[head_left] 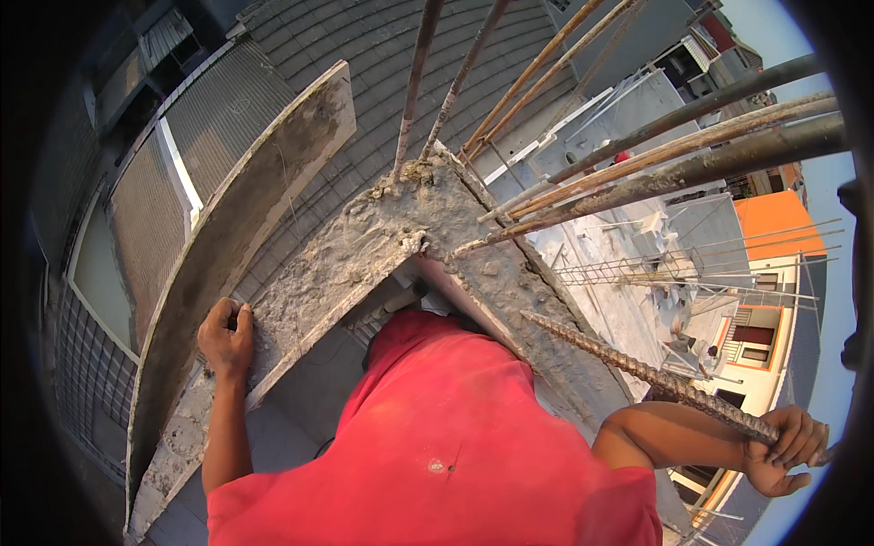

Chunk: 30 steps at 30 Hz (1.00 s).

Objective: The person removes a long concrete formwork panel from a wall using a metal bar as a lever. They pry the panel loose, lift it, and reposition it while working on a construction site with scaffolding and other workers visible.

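My right hand [785,450] is wrapped round a ribbed, rusty steel bar [651,378] at the right. This bar slants up and left, its tip over the rough concrete top of the wall [510,282]. My left hand [226,338] is closed at the inner edge of a long formwork board [255,191], its fingers curled against the board. Grey mortar stains the board, which stands along the outer side of the wall's left arm. Beneath my left hand lies rough, lumpy concrete [323,246]. My red shirt hides part of the inner side.
Several upright reinforcing bars [428,73] rise from the wall's corner, and more long bars [674,168] lean out to the right. Tiled roofs [319,45] lie far below on the outer side. A white work area [619,291] and an orange-walled building [774,227] stand down to the right.
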Available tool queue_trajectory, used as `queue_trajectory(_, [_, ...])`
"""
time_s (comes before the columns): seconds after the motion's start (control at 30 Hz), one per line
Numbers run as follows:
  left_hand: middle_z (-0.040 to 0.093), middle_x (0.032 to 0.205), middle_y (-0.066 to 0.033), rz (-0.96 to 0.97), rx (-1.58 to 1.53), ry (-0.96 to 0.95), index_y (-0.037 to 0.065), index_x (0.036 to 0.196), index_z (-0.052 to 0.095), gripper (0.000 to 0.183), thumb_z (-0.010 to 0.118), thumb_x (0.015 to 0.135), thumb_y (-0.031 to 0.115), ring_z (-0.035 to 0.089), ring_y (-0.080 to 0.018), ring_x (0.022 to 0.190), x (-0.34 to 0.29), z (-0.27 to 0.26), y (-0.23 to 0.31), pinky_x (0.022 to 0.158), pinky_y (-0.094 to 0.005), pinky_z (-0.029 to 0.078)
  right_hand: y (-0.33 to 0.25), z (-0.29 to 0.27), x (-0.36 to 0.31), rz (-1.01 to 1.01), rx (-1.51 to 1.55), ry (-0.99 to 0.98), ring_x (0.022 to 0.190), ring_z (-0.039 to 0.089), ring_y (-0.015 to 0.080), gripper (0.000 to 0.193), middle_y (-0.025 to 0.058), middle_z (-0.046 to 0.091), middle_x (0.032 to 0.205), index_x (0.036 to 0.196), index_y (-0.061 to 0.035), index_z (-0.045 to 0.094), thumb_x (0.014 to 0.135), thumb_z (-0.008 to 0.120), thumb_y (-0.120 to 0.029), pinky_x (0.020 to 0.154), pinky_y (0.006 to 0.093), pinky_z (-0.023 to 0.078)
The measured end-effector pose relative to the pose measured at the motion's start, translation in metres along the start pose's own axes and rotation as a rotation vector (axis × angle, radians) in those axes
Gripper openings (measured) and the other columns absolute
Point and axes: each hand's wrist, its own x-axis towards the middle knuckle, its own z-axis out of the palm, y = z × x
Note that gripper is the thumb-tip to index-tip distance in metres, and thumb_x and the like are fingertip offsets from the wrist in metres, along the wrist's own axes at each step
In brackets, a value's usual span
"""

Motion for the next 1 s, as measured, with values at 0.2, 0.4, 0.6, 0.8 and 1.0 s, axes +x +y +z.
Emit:
queue_trajectory(0.2, [0.055,0.064,-0.0137,0.013,-0.016,-0.006,0.000,0.073,0.054,0.022,0.066,0.080,0.017,0.055,-0.0224,0.056,-0.004,0.001,-0.008,0.057,-0.0347,0.043,-0.015,-0.009,-0.015,-0.010,0.052,0.000,0.035,0.038,0.0016,0.027,-0.0023,0.042,0.052,0.077,-0.0049,0.049,0.067,0.074,-0.004,0.034,0.0116,0.035])
queue_trajectory(0.4, [0.056,0.064,-0.0106,0.094,-0.003,0.014,0.001,0.072,0.057,0.017,0.066,0.082,0.012,0.056,-0.0181,0.058,-0.001,-0.001,0.009,0.059,-0.0316,0.045,-0.038,-0.009,-0.049,-0.064,-0.049,-0.019,0.041,0.041,0.0026,0.023,-0.0014,0.044,0.065,0.082,-0.0049,0.045,0.075,0.065,-0.014,0.033,0.0132,0.038])
queue_trajectory(0.6, [0.064,0.071,-0.0102,0.630,-0.495,0.054,-0.002,0.074,0.055,0.016,0.067,0.085,0.000,0.061,-0.0182,0.064,-0.003,0.039,0.144,0.062,-0.0287,0.048,-0.127,-0.016,-0.095,0.047,-0.267,0.080,0.047,0.044,0.0000,0.017,-0.0016,0.047,0.064,0.080,-0.0070,0.044,0.086,0.056,-0.018,0.046,0.0128,0.044])
queue_trajectory(0.8, [0.069,0.076,-0.0118,0.572,-0.596,-0.143,-0.004,0.083,0.059,0.013,0.062,0.093,0.004,0.065,-0.0196,0.065,-0.018,0.119,0.282,0.062,-0.0289,0.052,-0.195,0.055,-0.090,-0.315,-0.288,0.030,0.031,0.045,0.0013,0.023,-0.0034,0.052,0.048,0.060,-0.0107,0.045,0.079,0.059,-0.007,0.030,0.0144,0.046])
queue_trajectory(1.0, [0.067,0.073,-0.0169,1.092,-0.937,-0.707,-0.001,0.081,0.054,0.014,0.067,0.086,0.000,0.066,-0.0252,0.064,-0.062,0.151,0.315,0.059,-0.0319,0.052,-0.212,0.104,-0.101,-0.230,-0.852,0.129,0.030,0.046,0.0046,0.023,-0.0023,0.049,0.042,0.065,-0.0081,0.049,0.076,0.063,-0.022,0.031,0.0181,0.048])
